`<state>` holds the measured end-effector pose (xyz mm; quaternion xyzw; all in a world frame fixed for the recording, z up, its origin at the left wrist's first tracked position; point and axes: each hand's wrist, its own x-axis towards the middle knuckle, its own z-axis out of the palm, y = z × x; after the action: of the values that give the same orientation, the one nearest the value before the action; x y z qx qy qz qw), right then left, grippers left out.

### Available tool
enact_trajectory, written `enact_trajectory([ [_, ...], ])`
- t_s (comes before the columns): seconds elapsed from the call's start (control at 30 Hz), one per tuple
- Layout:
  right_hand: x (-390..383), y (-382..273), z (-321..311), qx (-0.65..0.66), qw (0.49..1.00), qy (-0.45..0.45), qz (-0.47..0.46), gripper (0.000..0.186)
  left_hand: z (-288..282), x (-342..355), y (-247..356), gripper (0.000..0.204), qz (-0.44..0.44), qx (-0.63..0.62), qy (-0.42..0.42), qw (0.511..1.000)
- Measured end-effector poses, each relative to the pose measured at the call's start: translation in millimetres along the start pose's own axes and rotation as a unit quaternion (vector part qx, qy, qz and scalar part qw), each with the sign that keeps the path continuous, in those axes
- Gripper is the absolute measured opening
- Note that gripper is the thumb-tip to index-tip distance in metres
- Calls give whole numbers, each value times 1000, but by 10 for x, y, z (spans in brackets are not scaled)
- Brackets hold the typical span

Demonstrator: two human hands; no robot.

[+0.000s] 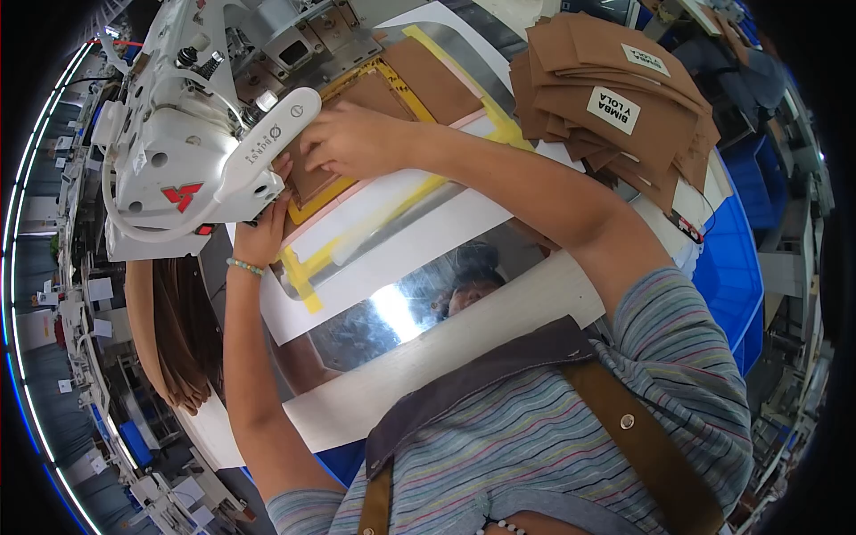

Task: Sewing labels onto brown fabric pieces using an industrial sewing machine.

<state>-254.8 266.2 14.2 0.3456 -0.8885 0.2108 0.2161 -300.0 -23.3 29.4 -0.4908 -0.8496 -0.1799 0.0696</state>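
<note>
My right hand (361, 143) curls, loosely open, over the brown panel (367, 96) inside the yellow frame (323, 201), beside the white machine head (160, 169), where uneven pressure could skew it (my left hand (264, 234), fingers half hidden: grip, I cannot tell).

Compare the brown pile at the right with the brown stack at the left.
The right pile is fanned out in overlapping layers, while the left stack is packed closely together. White labels show on the right pile; none can be seen on the left stack. The right pile shows broad faces; the left stack shows mostly edges. Both are brown and layered.
</note>
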Motion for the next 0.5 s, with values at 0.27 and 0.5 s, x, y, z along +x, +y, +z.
enact_trajectory([
  [0.27,-37,-149,148,33,997,-64,-32,34,133,76,-202,43,-70,-38,-21,997],
  [0.5,29,107,-136,30,995,-26,89,25,252,-138,-383,41,-142,-47,76,986],
])
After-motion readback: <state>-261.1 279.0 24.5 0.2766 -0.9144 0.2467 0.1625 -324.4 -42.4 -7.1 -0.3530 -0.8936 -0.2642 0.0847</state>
